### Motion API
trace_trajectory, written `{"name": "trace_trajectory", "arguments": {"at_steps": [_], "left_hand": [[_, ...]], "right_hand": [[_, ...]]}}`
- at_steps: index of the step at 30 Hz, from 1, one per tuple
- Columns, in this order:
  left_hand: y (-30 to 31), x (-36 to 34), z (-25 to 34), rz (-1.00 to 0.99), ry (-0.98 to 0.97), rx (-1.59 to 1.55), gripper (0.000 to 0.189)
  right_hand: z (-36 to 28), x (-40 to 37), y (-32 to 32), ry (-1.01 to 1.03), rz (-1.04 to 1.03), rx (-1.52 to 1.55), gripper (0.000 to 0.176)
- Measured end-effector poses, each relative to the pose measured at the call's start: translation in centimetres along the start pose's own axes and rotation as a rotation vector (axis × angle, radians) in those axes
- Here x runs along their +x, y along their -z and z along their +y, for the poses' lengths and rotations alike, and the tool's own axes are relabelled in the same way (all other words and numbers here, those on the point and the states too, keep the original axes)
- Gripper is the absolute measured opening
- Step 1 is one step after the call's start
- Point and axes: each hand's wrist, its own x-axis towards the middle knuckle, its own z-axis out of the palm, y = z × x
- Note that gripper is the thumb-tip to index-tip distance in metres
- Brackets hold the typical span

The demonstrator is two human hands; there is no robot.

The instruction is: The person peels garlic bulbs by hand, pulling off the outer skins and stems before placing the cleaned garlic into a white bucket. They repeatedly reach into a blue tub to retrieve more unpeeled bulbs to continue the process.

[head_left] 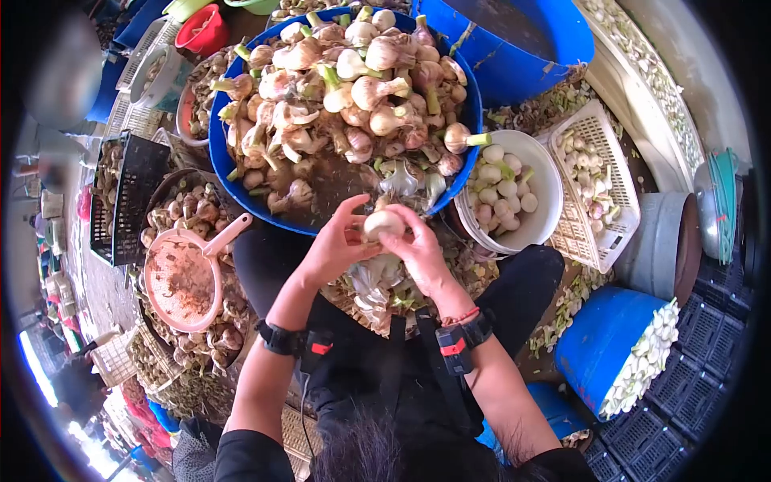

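Between my two hands is a pale, peeled garlic bulb point(384, 226), held over my lap. The fingers of my left hand point(341, 241) curl against its left side. My right hand point(418, 245) grips it from the right, thumb across its lower front. Just beyond my hands, a large blue tub point(215, 153) is heaped with unpeeled garlic bulbs point(345, 88), some with green stem stubs. Loose papery skins point(373, 293) lie below my hands. To the right, a white bucket point(550, 189) contains several peeled white bulbs point(503, 193).
A pink strainer point(183, 281) rests on garlic at the left, near a black crate point(120, 201). Rightward stand a cream basket point(618, 217) of bulbs, a grey metal container point(654, 245) and a tipped blue barrel point(598, 341) with white cloves at its mouth. Another blue tub point(514, 72) stands behind.
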Motion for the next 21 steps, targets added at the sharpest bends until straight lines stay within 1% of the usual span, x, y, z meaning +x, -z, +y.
{"name": "trace_trajectory", "arguments": {"at_steps": [1, 2, 4, 5, 6, 8, 9, 10, 12, 13, 14, 15, 16, 17, 18, 19, 20, 21], "left_hand": [[-1.1, -0.7, 0.9, 0.14, -0.008, -0.118, 0.044], [-1.5, -0.9, 0.6, 0.141, -0.011, -0.118, 0.044], [-2.3, -1.2, 0.6, 0.355, -0.04, 0.21, 0.026], [-3.0, -1.5, 0.8, 0.471, -0.059, 0.293, 0.016], [-3.2, -1.6, 0.6, 0.473, -0.061, 0.291, 0.016], [-3.3, -1.7, 0.2, 0.502, -0.18, 0.462, 0.015], [-3.3, -1.7, 0.4, 0.505, -0.244, 0.548, 0.014], [-3.2, -1.7, 0.5, 0.509, -0.245, 0.548, 0.014], [-3.0, -1.5, 0.9, 0.453, -0.096, 0.505, 0.012], [-2.8, -1.4, 1.5, 0.419, 0.005, 0.376, 0.011], [-2.4, -0.9, 1.1, 0.418, 0.005, 0.375, 0.011], [-1.6, -0.4, 0.1, 0.399, -0.001, 0.486, 0.011], [-0.8, -0.1, -0.9, 0.383, -0.009, 0.598, 0.011], [-0.1, 0.0, -1.6, 0.316, -0.06, 0.858, 0.014], [-0.6, -0.3, -1.1, 0.315, -0.061, 0.859, 0.014], [-1.6, -0.7, 0.0, 0.334, -0.165, 0.691, 0.014], [-2.5, -1.4, 1.0, 0.35, -0.258, 0.522, 0.015], [-2.9, -2.0, 1.5, 0.312, -0.153, 0.428, 0.016]], "right_hand": [[-0.6, -0.2, -0.3, -0.059, 0.058, 0.175, 0.045], [-0.5, -0.3, -0.4, -0.057, 0.057, 0.173, 0.045], [-0.6, -0.6, -1.1, 0.055, 0.212, 0.146, 0.044], [-0.8, -1.0, -1.3, 0.084, 0.237, 0.076, 0.04], [-0.5, -1.1, -1.4, 0.085, 0.234, 0.073, 0.04], [0.2, -1.3, -1.3, 0.225, 0.278, -0.122, 0.038], [0.2, -1.4, -1.3, 0.227, 0.273, -0.122, 0.038], [0.1, -1.6, -1.0, 0.227, 0.251, -0.148, 0.037], [-0.3, -2.1, -0.6, 0.226, 0.227, -0.175, 0.037], [-0.6, -2.4, -0.6, 0.215, 0.156, -0.045, 0.037], [-1.0, -2.8, -0.4, 0.2, 0.087, 0.084, 0.038], [-1.4, -2.9, -0.1, 0.117, 0.07, 0.144, 0.038], [-1.4, -3.0, -0.1, 0.117, 0.068, 0.145, 0.038], [-1.3, -3.1, 0.0, 0.156, 0.09, 0.158, 0.038], [-1.2, -3.1, 0.1, 0.195, 0.117, 0.171, 0.039], [-0.8, -2.9, 0.3, 0.236, 0.157, 0.125, 0.039], [-0.5, -3.0, 0.3, 0.231, 0.164, 0.127, 0.039], [-0.5, -3.1, 0.0, 0.227, 0.192, 0.097, 0.039]]}}
